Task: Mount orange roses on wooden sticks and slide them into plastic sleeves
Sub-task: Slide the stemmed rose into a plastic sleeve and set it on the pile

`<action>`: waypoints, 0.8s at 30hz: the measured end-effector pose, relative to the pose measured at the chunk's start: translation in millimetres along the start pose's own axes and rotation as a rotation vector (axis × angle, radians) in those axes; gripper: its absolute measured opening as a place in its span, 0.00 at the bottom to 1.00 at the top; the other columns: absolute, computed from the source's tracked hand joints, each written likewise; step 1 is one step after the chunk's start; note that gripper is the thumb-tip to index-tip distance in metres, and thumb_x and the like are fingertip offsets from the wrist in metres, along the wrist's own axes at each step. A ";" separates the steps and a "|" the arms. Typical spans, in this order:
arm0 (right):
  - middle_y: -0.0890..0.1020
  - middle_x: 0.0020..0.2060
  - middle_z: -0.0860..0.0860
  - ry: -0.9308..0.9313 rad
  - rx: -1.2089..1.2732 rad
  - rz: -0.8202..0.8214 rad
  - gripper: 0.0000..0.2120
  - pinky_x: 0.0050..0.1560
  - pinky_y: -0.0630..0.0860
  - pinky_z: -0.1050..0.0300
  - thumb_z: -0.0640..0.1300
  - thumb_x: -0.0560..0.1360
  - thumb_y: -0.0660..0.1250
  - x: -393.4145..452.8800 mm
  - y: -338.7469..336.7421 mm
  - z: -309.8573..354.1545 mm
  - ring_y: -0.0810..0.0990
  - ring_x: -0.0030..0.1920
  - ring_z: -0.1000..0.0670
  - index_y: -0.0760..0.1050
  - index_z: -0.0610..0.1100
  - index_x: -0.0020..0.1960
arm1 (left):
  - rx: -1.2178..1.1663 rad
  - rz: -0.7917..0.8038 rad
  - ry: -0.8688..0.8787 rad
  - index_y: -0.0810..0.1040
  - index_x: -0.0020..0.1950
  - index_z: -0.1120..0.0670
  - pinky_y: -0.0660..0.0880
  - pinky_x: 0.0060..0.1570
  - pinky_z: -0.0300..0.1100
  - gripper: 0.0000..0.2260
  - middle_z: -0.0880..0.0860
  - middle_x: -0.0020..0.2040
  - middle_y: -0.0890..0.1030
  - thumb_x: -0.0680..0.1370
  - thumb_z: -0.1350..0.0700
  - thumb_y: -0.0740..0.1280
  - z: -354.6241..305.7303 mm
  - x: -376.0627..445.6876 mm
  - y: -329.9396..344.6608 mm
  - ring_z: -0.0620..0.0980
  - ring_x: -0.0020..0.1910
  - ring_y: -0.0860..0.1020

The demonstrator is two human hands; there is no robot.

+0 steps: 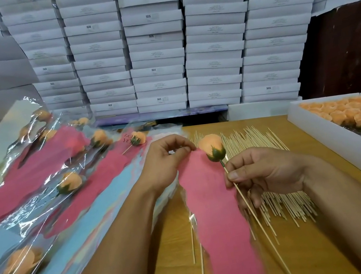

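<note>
An orange rose (212, 146) with a green base sits on a thin wooden stick (253, 215). My right hand (262, 171) pinches that stick just below the flower. My left hand (166, 158) grips the top edge of a pink plastic sleeve (218, 222) that lies on the table under the rose. The rose head is at the sleeve's upper end, outside it as far as I can tell. A loose pile of wooden sticks (265, 146) lies under and behind my right hand.
Finished roses in clear, pink and blue sleeves (45, 184) cover the left side of the wooden table (174, 246). A white tray (333, 134) of loose orange rose heads (358, 112) stands at the right. Stacked white boxes (153, 45) wall off the back.
</note>
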State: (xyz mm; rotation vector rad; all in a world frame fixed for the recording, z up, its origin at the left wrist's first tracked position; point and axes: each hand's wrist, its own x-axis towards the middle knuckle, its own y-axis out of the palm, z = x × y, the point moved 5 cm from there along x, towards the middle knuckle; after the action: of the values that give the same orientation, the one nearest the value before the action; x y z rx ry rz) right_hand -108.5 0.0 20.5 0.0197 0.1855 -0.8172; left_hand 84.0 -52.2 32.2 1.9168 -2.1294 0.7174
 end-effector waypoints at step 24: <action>0.81 0.37 0.36 -0.013 0.083 0.032 0.05 0.31 0.82 0.58 0.41 0.75 0.70 2.6 -3.6 -4.8 0.85 0.36 0.42 0.80 0.39 0.45 | 0.106 0.106 0.005 0.81 0.46 0.54 0.70 0.37 0.29 0.10 0.41 0.37 0.80 0.81 0.66 0.63 6.7 -1.7 6.4 0.37 0.35 0.75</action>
State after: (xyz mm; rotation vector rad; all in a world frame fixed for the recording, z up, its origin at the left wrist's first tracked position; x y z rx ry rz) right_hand -110.1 -3.9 15.5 0.0950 0.1392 -0.7923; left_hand 79.2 -53.5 24.2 1.8610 -2.2463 0.8710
